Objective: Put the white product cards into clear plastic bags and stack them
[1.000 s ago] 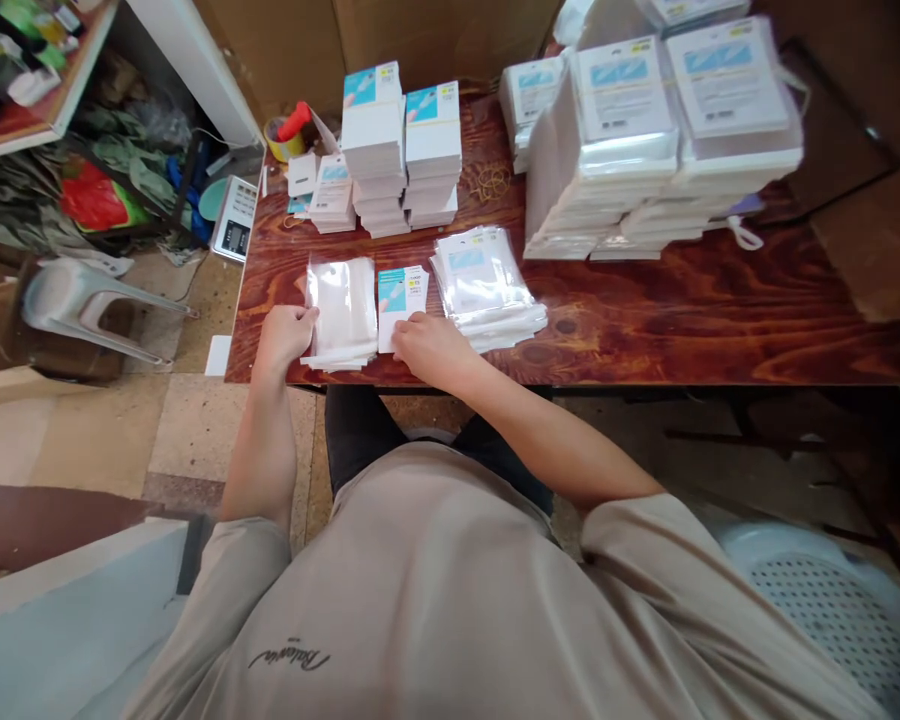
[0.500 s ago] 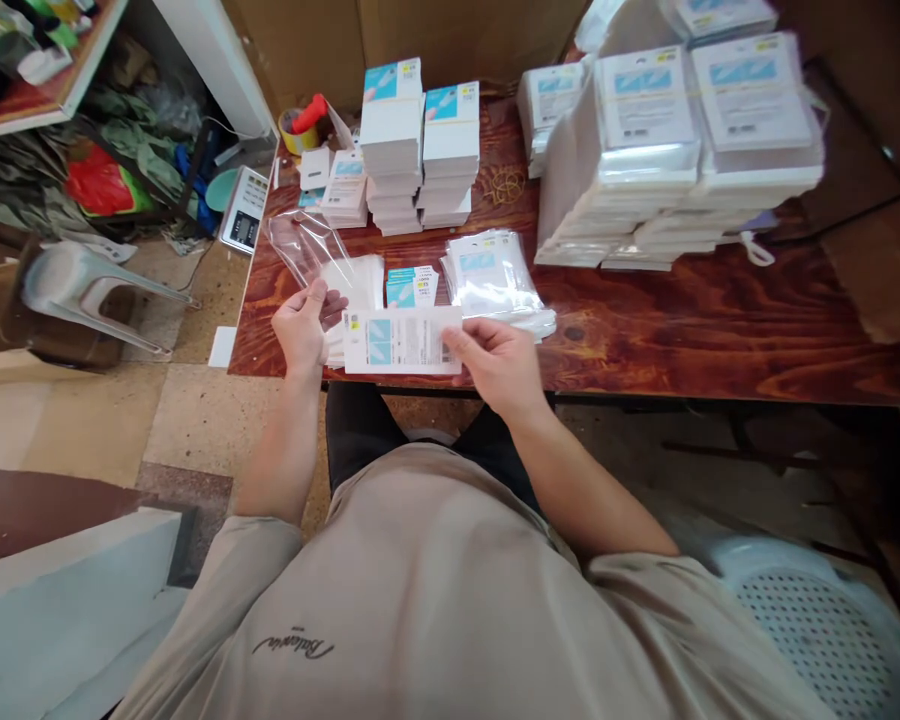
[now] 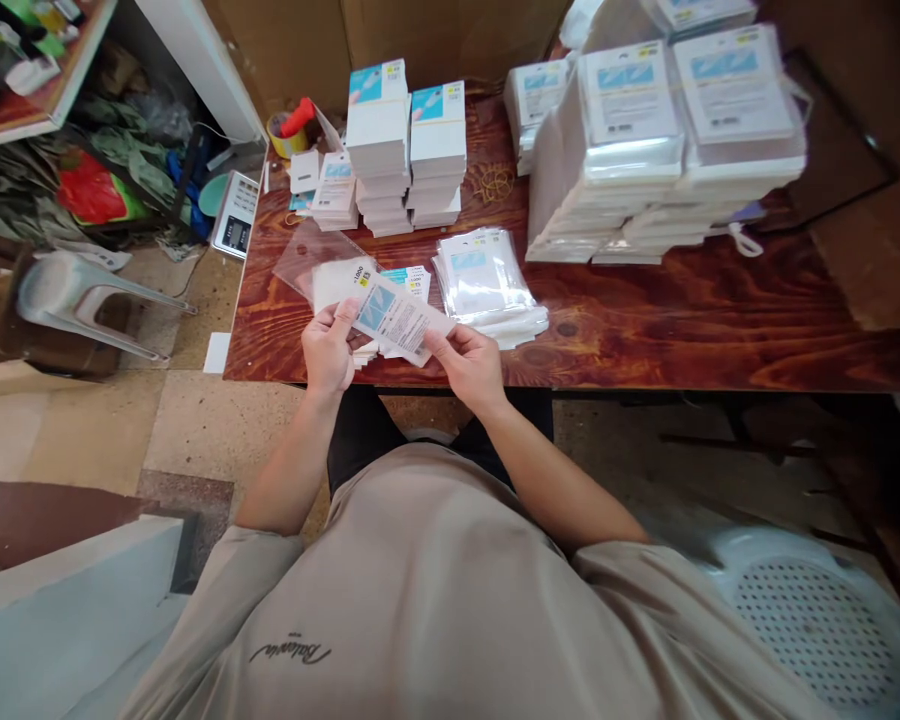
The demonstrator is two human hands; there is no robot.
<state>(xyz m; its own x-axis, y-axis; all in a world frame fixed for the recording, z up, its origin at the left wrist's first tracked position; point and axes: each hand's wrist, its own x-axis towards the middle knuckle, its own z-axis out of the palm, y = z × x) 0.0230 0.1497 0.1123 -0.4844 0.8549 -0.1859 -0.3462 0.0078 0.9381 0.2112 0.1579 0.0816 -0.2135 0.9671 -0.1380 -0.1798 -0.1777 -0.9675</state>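
Note:
My left hand [image 3: 330, 345] pinches a clear plastic sleeve [image 3: 307, 262] that reaches up and to the left over the table. My right hand [image 3: 466, 362] grips a white printed card [image 3: 399, 312] with a blue picture, its left end at the sleeve's mouth by my left fingers. Both are held just above the near edge of the wooden table [image 3: 645, 320]. Under them lie a low stack of empty sleeves [image 3: 333, 285] and a small stack of cards [image 3: 415, 280]. To the right lies a pile of bagged cards [image 3: 486, 285].
Tall stacks of white cards [image 3: 409, 150] stand at the back middle, larger bagged bundles [image 3: 660, 140] at the back right. A tape roll [image 3: 289, 135] and rubber bands [image 3: 493, 182] lie nearby. A scale [image 3: 234, 215] and grey stool [image 3: 82, 300] are on the floor at left.
Both hands lifted from the stacks: the left took a clear sleeve, the right a card. The card has since tilted and moved left until its end meets the sleeve's opening.

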